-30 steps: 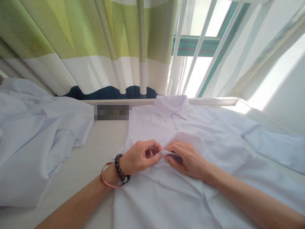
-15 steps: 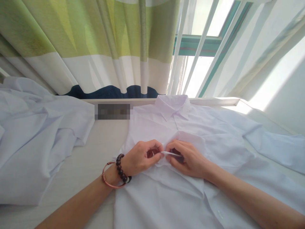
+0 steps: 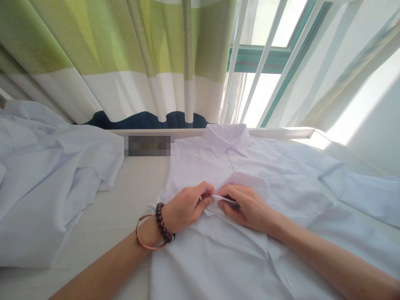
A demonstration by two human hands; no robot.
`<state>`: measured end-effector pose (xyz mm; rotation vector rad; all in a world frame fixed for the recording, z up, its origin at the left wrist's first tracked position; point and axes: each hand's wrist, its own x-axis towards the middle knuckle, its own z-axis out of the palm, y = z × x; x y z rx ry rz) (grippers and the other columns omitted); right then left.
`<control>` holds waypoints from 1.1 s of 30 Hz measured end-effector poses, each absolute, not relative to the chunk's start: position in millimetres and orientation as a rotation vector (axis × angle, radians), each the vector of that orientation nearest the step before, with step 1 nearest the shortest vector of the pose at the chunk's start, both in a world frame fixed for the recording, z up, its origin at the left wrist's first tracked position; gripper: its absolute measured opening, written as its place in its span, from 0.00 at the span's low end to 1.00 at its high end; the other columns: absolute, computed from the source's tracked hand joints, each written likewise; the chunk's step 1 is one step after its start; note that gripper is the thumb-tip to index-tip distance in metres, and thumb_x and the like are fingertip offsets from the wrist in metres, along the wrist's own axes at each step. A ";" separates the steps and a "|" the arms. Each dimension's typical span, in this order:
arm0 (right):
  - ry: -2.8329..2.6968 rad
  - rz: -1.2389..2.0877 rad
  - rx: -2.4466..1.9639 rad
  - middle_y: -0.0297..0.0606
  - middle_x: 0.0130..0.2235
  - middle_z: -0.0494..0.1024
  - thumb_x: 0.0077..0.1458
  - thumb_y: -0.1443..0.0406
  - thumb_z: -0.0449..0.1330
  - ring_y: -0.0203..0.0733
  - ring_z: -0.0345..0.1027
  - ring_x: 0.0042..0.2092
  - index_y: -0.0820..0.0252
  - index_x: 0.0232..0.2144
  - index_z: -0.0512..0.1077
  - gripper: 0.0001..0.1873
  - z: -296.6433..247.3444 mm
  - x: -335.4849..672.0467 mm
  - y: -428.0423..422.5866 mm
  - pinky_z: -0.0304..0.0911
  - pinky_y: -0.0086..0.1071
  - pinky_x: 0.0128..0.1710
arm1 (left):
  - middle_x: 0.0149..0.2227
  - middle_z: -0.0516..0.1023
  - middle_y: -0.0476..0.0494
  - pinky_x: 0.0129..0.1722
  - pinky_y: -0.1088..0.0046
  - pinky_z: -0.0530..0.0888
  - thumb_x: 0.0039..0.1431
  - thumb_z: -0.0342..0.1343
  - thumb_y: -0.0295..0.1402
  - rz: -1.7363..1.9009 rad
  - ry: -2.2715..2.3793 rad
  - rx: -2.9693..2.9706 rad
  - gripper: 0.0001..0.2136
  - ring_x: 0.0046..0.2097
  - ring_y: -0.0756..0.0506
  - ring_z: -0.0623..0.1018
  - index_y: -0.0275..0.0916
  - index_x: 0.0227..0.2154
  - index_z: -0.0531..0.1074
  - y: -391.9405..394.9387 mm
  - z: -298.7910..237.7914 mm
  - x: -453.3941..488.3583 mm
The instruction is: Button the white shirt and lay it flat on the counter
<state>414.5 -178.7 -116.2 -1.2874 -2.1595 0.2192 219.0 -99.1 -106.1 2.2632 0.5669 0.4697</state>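
Observation:
A white collared shirt point(image 3: 200, 162) lies face up on the pale surface, its collar toward the far edge and one sleeve stretched out to the right. At the middle of the shirt front, my left hand point(image 3: 189, 207) pinches the placket edge between thumb and fingers. Close beside it, my right hand point(image 3: 245, 207) grips the same raised fold of cloth. Both sets of fingertips nearly meet over the placket. Whether a button is between them I cannot make out. Below the hands the front hangs partly open, with a small button visible low on the right.
More white clothing point(image 3: 34, 183) is heaped on the left of the pale tabletop point(image 3: 131, 183). A blurred-out dark object point(image 3: 148, 146) lies near the back ledge point(image 3: 281, 133). Behind stand a green and white curtain point(image 3: 125, 50) and a barred window point(image 3: 262, 62).
My left wrist has turned slightly and its bracelets have shifted a little to the right. My left fingers have edged up along the placket; my right hand has barely moved.

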 end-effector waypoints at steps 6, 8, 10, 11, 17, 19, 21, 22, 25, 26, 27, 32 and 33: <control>-2.160 0.158 -1.258 0.35 0.30 0.75 0.60 0.68 0.53 0.38 0.65 0.29 0.57 0.36 0.66 0.03 -118.6 415.0 -178.7 0.60 0.31 0.29 | 0.32 0.72 0.48 0.34 0.73 0.68 0.66 0.43 0.30 0.555 0.567 2.470 0.05 0.33 0.48 0.72 0.40 0.38 0.63 -103.5 -117.3 220.4; -2.161 0.127 -1.257 0.35 0.29 0.75 0.60 0.68 0.53 0.37 0.65 0.28 0.57 0.36 0.66 0.03 -118.6 415.1 -178.2 0.59 0.31 0.29 | 0.34 0.72 0.48 0.36 0.72 0.69 0.67 0.44 0.30 0.589 0.588 2.501 0.04 0.35 0.47 0.73 0.40 0.38 0.64 -104.4 -119.3 221.0; -2.164 0.104 -1.250 0.35 0.28 0.74 0.60 0.69 0.53 0.37 0.64 0.28 0.57 0.36 0.66 0.03 -118.5 414.9 -177.9 0.58 0.30 0.28 | 0.35 0.72 0.47 0.36 0.72 0.69 0.67 0.45 0.29 0.625 0.596 2.527 0.04 0.36 0.47 0.72 0.39 0.39 0.64 -104.6 -119.9 221.3; -2.166 0.096 -1.247 0.35 0.28 0.74 0.60 0.69 0.53 0.37 0.64 0.27 0.57 0.35 0.66 0.03 -118.5 414.8 -177.8 0.58 0.30 0.28 | 0.35 0.72 0.47 0.37 0.72 0.69 0.67 0.46 0.29 0.644 0.585 2.548 0.04 0.37 0.47 0.72 0.39 0.38 0.65 -104.5 -119.8 221.4; -2.171 0.091 -1.244 0.34 0.26 0.73 0.60 0.68 0.53 0.37 0.62 0.27 0.58 0.34 0.66 0.03 -119.2 414.6 -178.5 0.57 0.30 0.27 | 0.35 0.72 0.45 0.37 0.69 0.69 0.67 0.42 0.26 0.687 0.475 2.740 0.07 0.38 0.44 0.71 0.37 0.38 0.65 -104.9 -116.3 221.3; -2.169 0.100 -1.242 0.34 0.27 0.73 0.60 0.68 0.53 0.37 0.62 0.27 0.58 0.34 0.67 0.03 -119.5 414.8 -178.2 0.58 0.30 0.28 | 0.35 0.73 0.45 0.37 0.69 0.69 0.67 0.42 0.26 0.668 0.480 2.764 0.07 0.37 0.44 0.71 0.37 0.38 0.65 -105.6 -115.6 221.5; -2.166 0.107 -1.245 0.34 0.27 0.73 0.60 0.68 0.54 0.37 0.62 0.27 0.58 0.35 0.67 0.03 -119.8 415.0 -177.6 0.58 0.30 0.28 | 0.34 0.73 0.45 0.37 0.68 0.69 0.67 0.42 0.26 0.643 0.493 2.774 0.08 0.36 0.44 0.71 0.37 0.38 0.66 -106.3 -115.4 221.8; -2.168 0.113 -1.243 0.34 0.27 0.73 0.60 0.68 0.54 0.37 0.62 0.27 0.58 0.35 0.68 0.03 -119.9 415.0 -177.4 0.58 0.30 0.28 | 0.34 0.73 0.45 0.37 0.68 0.69 0.67 0.42 0.27 0.632 0.497 2.776 0.08 0.36 0.44 0.72 0.37 0.39 0.66 -106.5 -115.4 222.0; -2.171 0.121 -1.245 0.34 0.27 0.73 0.60 0.68 0.54 0.37 0.62 0.27 0.59 0.35 0.68 0.03 -120.1 414.9 -177.1 0.58 0.30 0.29 | 0.34 0.73 0.45 0.37 0.68 0.69 0.67 0.42 0.28 0.628 0.504 2.777 0.08 0.36 0.44 0.72 0.37 0.38 0.66 -105.9 -115.2 221.9; -2.170 0.123 -1.254 0.34 0.27 0.73 0.60 0.68 0.54 0.37 0.62 0.27 0.59 0.35 0.68 0.03 -120.1 414.7 -177.2 0.58 0.30 0.29 | 0.33 0.73 0.45 0.37 0.68 0.69 0.67 0.42 0.28 0.633 0.502 2.761 0.08 0.35 0.44 0.72 0.37 0.38 0.66 -105.2 -114.9 221.6; -2.168 0.124 -1.265 0.35 0.27 0.73 0.60 0.68 0.54 0.37 0.63 0.28 0.59 0.34 0.68 0.03 -120.0 414.5 -177.4 0.58 0.31 0.29 | 0.33 0.73 0.45 0.36 0.69 0.69 0.67 0.43 0.28 0.634 0.496 2.731 0.07 0.35 0.45 0.72 0.37 0.37 0.66 -104.4 -114.4 221.2; -2.155 0.157 -1.301 0.35 0.28 0.74 0.59 0.68 0.54 0.37 0.63 0.28 0.59 0.34 0.67 0.02 -119.9 414.0 -178.7 0.58 0.30 0.30 | 0.31 0.72 0.48 0.33 0.75 0.68 0.64 0.48 0.28 0.597 0.465 2.534 0.03 0.31 0.49 0.71 0.37 0.36 0.66 -100.5 -110.0 219.2; -2.161 0.173 -1.301 0.35 0.28 0.74 0.59 0.68 0.54 0.37 0.63 0.28 0.59 0.34 0.67 0.02 -119.9 414.2 -178.7 0.58 0.30 0.31 | 0.31 0.72 0.49 0.33 0.75 0.68 0.63 0.49 0.27 0.593 0.460 2.517 0.03 0.31 0.50 0.71 0.37 0.36 0.66 -100.3 -109.3 219.1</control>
